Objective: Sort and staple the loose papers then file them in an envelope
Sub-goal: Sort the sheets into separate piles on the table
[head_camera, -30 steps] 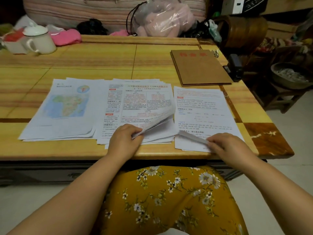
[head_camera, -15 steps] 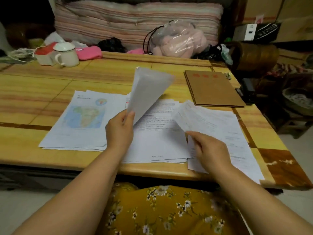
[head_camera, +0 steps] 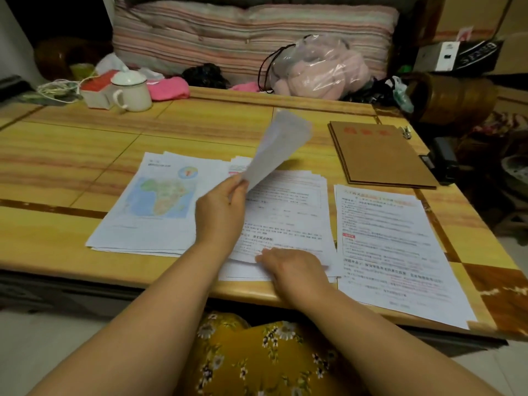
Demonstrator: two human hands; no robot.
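Note:
Three piles of printed paper lie side by side on the wooden table (head_camera: 85, 155). The left pile (head_camera: 148, 207) has a map sheet on top. My left hand (head_camera: 220, 212) pinches a few lifted sheets (head_camera: 277, 147) and holds them up above the middle pile (head_camera: 288, 218). My right hand (head_camera: 294, 270) lies on the near edge of the middle pile, fingers at its lowest sheets. The right pile (head_camera: 394, 250) rests flat, untouched. A brown envelope (head_camera: 380, 155) sits behind the right pile. A black stapler (head_camera: 441, 161) is at the table's right edge.
A white lidded mug (head_camera: 131, 91) and a red-and-white box (head_camera: 95, 91) stand at the back left. A clear bag (head_camera: 317, 67) with pink cloth sits at the back edge, in front of a striped cushion (head_camera: 251, 32). A small metal clip (head_camera: 405, 132) lies by the envelope.
My right hand left the right pile, now lying flat, and came onto the near edge of the middle pile. My left hand keeps the lifted sheets raised over that pile.

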